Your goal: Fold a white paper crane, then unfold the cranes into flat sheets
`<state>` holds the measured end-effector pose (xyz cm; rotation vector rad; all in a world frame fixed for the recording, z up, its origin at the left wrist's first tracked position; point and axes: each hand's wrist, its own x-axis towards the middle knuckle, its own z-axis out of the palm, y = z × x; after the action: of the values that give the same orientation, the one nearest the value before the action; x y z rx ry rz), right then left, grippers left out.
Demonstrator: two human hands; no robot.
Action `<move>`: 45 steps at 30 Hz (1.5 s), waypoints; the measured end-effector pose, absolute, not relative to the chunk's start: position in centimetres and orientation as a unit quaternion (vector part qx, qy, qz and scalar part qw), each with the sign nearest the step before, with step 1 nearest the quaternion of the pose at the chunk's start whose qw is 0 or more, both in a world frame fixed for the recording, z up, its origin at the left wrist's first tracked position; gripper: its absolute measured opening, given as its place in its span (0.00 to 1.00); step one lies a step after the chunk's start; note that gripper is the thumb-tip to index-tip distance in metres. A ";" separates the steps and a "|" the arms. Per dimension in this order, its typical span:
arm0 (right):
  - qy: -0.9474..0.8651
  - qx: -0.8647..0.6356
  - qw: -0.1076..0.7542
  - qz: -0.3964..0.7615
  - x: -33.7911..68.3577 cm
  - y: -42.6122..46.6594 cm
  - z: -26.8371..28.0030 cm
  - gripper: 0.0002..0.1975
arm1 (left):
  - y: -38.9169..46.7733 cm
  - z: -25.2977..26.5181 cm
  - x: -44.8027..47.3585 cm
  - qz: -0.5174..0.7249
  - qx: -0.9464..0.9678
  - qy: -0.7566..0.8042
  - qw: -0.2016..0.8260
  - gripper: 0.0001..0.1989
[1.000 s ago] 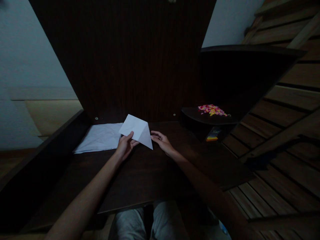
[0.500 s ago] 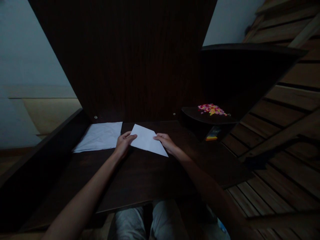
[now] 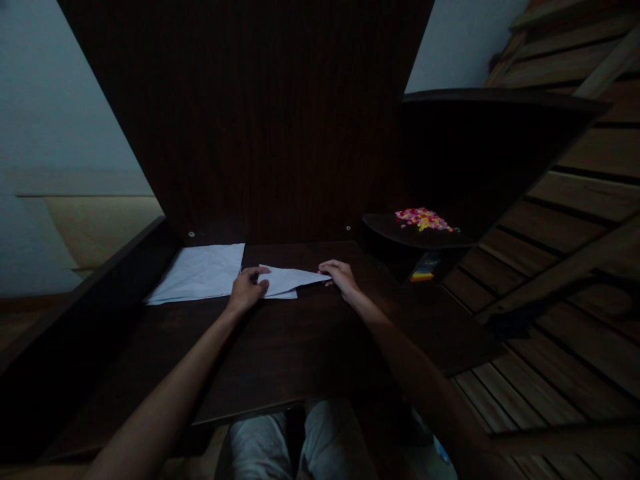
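On the desk (image 3: pixel 280 373), at frame centre, a white paper (image 3: pixel 286 279) is partly folded, its upper layer apparently not yet flattened; its long axis is laid left to right, narrow tip rightward. The tip is pinched by the right hand (image 3: pixel 341 275); the left end is touched by the left hand (image 3: pixel 247 288), grip unclear.

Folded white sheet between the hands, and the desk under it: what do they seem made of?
Folded sheet: likely matte paper, given its thin edges and sharp corners. Desk: dark brown, low-sheen wood or wood-look laminate; dim light leaves that open.
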<state>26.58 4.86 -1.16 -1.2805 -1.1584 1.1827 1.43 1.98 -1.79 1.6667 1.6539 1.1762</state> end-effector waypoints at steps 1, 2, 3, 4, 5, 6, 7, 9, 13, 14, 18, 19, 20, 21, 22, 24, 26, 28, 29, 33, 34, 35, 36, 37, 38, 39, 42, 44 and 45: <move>-0.485 -0.526 0.503 0.485 26.7 4.8 -1.1 0.07 | 1.9 -1.8 1.4 0.411 0.631 0.615 0.232 0.13; -0.494 -0.519 0.506 0.481 26.7 4.8 -1.0 0.07 | 1.9 -1.9 1.4 0.393 0.647 0.619 0.210 0.14; -0.504 -0.512 0.508 0.475 26.8 4.8 -0.9 0.07 | 1.8 -2.0 1.4 0.378 0.663 0.619 0.187 0.15; -0.514 -0.507 0.509 0.469 26.8 4.7 -0.9 0.07 | 1.7 -2.1 1.5 0.365 0.679 0.617 0.161 0.15; -0.523 -0.506 0.507 0.462 26.8 4.7 -0.8 0.08 | 1.6 -2.1 1.5 0.355 0.694 0.612 0.133 0.16; -0.532 -0.507 0.501 0.457 26.7 4.6 -0.8 0.09 | 1.5 -2.2 1.6 0.348 0.709 0.605 0.104 0.15; -0.538 -0.511 0.493 0.454 26.7 4.6 -0.8 0.10 | 1.5 -2.3 1.7 0.341 0.722 0.597 0.079 0.15; -0.550 -0.517 0.473 0.454 26.7 4.6 -0.8 0.13 | 1.3 -2.3 1.9 0.332 0.741 0.581 0.046 0.13; -0.571 -0.519 0.458 0.441 26.7 4.6 -1.1 0.15 | 1.0 -1.7 2.2 0.290 0.770 0.562 0.084 0.14; -0.577 -0.519 0.458 0.434 26.7 4.7 -1.2 0.15 | 0.9 -1.5 2.3 0.277 0.774 0.561 0.099 0.15; -0.601 -0.516 0.463 0.398 26.8 4.9 -1.5 0.15 | 0.4 -0.9 2.7 0.253 0.777 0.568 0.099 0.19; -0.605 -0.515 0.466 0.390 26.8 4.9 -1.6 0.15 | 0.3 -0.9 2.7 0.251 0.780 0.565 0.093 0.20; -0.609 -0.514 0.468 0.382 26.8 4.9 -1.7 0.15 | 0.2 -0.8 2.8 0.251 0.783 0.562 0.090 0.21; -0.613 -0.514 0.469 0.374 26.8 5.0 -1.7 0.15 | 0.2 -0.9 2.8 0.253 0.783 0.561 0.089 0.21; -0.617 -0.515 0.469 0.366 26.9 4.9 -1.7 0.14 | 0.3 -0.9 2.8 0.257 0.782 0.560 0.090 0.22; -0.628 -0.521 0.464 0.345 26.9 4.9 -1.7 0.13 | 0.3 -1.0 2.8 0.265 0.778 0.562 0.098 0.22; -0.644 -0.528 0.457 0.312 26.9 4.7 -1.5 0.12 | 0.4 -1.0 2.8 0.268 0.774 0.564 0.106 0.21; -0.667 -0.527 0.461 0.255 27.0 4.4 -1.3 0.11 | 0.4 -0.9 2.8 0.272 0.771 0.564 0.113 0.21; -0.682 -0.520 0.465 0.222 27.0 4.2 -1.1 0.11 | 0.4 -0.9 2.8 0.276 0.769 0.565 0.116 0.20; -0.760 -0.459 0.437 0.143 26.8 3.4 -0.7 0.12 | 0.3 -0.9 2.9 0.286 0.765 0.564 0.120 0.20; -0.779 -0.446 0.418 0.136 26.7 3.2 -0.7 0.11 | 0.3 -0.8 3.0 0.286 0.766 0.564 0.118 0.20; -0.795 -0.438 0.399 0.129 26.6 3.1 -0.8 0.11 | 0.2 -0.8 3.0 0.284 0.767 0.564 0.115 0.20; -0.807 -0.434 0.381 0.122 26.5 3.0 -0.9 0.10 | 0.2 -0.7 3.0 0.280 0.769 0.564 0.111 0.20; -0.815 -0.433 0.367 0.115 26.4 3.0 -1.0 0.09 | 0.2 -0.7 3.1 0.275 0.770 0.565 0.107 0.20; -0.822 -0.432 0.355 0.110 26.4 3.0 -1.1 0.08 | 0.1 -0.7 3.1 0.269 0.772 0.567 0.102 0.20; -0.827 -0.430 0.346 0.106 26.4 3.1 -1.2 0.08 | 0.1 -0.6 3.1 0.263 0.773 0.569 0.098 0.21; -0.838 -0.424 0.330 0.092 26.4 3.2 -1.5 0.07 | 0.1 -0.7 3.1 0.243 0.778 0.574 0.083 0.23; -0.841 -0.427 0.323 0.079 26.4 3.2 -1.5 0.06 | 0.2 -0.7 3.1 0.229 0.784 0.572 0.074 0.24; -0.841 -0.429 0.321 0.073 26.3 3.2 -1.5 0.06 | 0.2 -0.8 3.1 0.223 0.788 0.570 0.070 0.24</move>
<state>26.34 3.20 -1.51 -1.1281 -2.2092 0.1910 3.05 0.19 -0.80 2.3700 1.7161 0.6709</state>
